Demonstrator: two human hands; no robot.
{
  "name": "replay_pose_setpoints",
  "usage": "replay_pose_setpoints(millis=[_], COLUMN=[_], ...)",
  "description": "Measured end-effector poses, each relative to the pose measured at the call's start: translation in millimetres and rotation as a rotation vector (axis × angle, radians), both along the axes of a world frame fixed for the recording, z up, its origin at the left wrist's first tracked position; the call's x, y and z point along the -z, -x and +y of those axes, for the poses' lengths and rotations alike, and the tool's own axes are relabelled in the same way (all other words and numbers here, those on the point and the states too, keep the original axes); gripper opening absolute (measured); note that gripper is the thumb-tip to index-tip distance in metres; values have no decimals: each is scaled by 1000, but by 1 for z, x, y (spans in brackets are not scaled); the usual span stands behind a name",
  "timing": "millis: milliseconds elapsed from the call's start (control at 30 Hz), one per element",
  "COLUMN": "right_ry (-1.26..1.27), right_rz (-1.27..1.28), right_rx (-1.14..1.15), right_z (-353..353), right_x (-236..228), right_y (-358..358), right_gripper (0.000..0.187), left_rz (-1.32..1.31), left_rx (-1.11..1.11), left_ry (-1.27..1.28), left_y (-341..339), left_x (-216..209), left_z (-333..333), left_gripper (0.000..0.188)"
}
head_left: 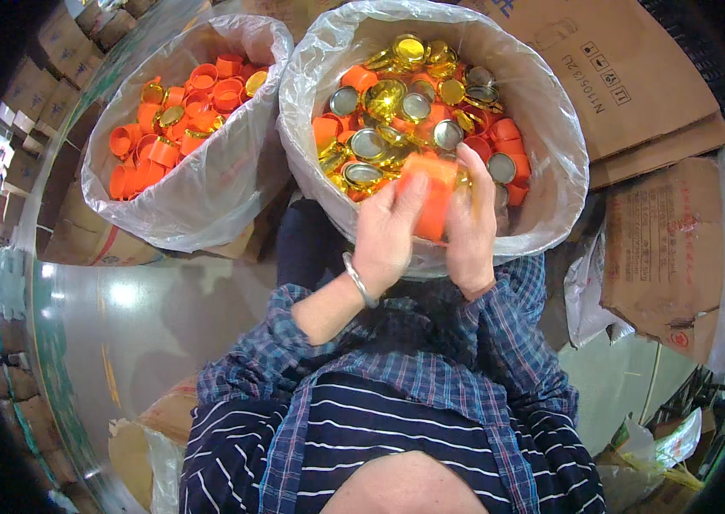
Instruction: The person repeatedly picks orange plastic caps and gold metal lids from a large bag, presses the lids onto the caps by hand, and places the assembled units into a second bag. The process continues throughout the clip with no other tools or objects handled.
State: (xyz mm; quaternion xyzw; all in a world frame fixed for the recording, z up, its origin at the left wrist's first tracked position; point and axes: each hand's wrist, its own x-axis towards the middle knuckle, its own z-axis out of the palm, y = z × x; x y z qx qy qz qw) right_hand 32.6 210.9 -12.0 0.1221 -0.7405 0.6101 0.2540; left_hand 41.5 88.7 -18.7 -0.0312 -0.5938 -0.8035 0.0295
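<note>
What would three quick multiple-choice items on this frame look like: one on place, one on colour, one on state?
1. Where are both hands?
A. over the right bin
B. over the left bin
C. on the floor

2. What colour is the cap held between the hands?
A. blue
B. orange
C. white

3. How are the bins lined?
A. bare
B. cloth
C. clear plastic bags

Key: 1 A, the left hand and right hand sit above the right bin, not the left bin. 2 B, the cap is orange. 3 C, a translucent bag folds over each rim.
</note>
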Motion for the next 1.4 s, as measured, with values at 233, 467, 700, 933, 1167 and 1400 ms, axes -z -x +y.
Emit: replay_pose_setpoints(millis=[233, 467, 700, 933, 1167, 1400], right_ry=[-329, 637, -486, 534, -395, -427], right_rz=[369, -246, 386, -233, 405, 460], right_rx=[193, -279, 96, -271, 115, -257], right_z=[0, -12, -5, -45, -43, -48], right_x=[1, 4, 10, 1, 0, -13], right_y=[3, -3, -3, -6, 7, 16], right_gripper=[54, 42, 60, 48, 69, 73], left_rz=[-215, 465, -418, 205, -314, -288], left_rx=[91, -166, 228, -183, 172, 217], left_ry=[-478, 380, -620, -9, -637, -343], left_y=[8, -7, 10, -17, -3, 19], left_x=[-24, -12, -13, -7, -11, -9], left_z=[5, 2, -15, -20, -48, -100], left_gripper=[41, 31, 46, 47, 56, 49])
